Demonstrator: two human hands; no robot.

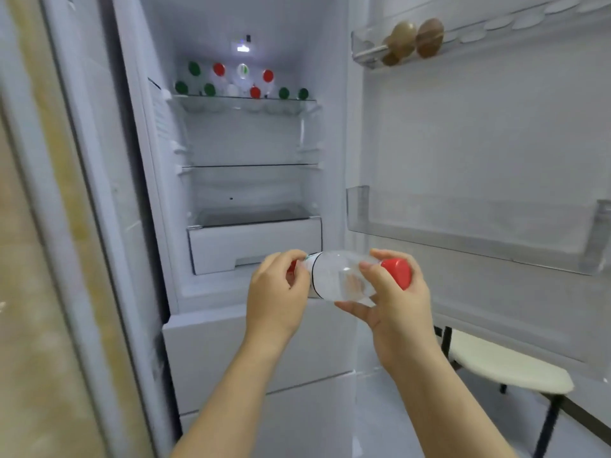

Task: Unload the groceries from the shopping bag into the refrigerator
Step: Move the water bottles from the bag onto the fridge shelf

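A clear plastic bottle [334,279] with a red cap [398,272] lies sideways in both my hands, in front of the open refrigerator [251,193]. My left hand [277,292] grips its labelled bottom end. My right hand [386,299] grips the neck end, fingers curled round just below the cap. Inside the refrigerator, the top glass shelf [244,99] carries several bottles lying with green, red and white caps facing out. The middle shelf [249,165] and the space above the white drawer [254,242] hold nothing. The shopping bag is out of view.
The refrigerator door stands open at the right, with an egg rack holding brown eggs [413,38] and a bare clear door bin [476,233]. A stool with a cream seat [502,365] stands at the lower right. A wall and door edge close off the left side.
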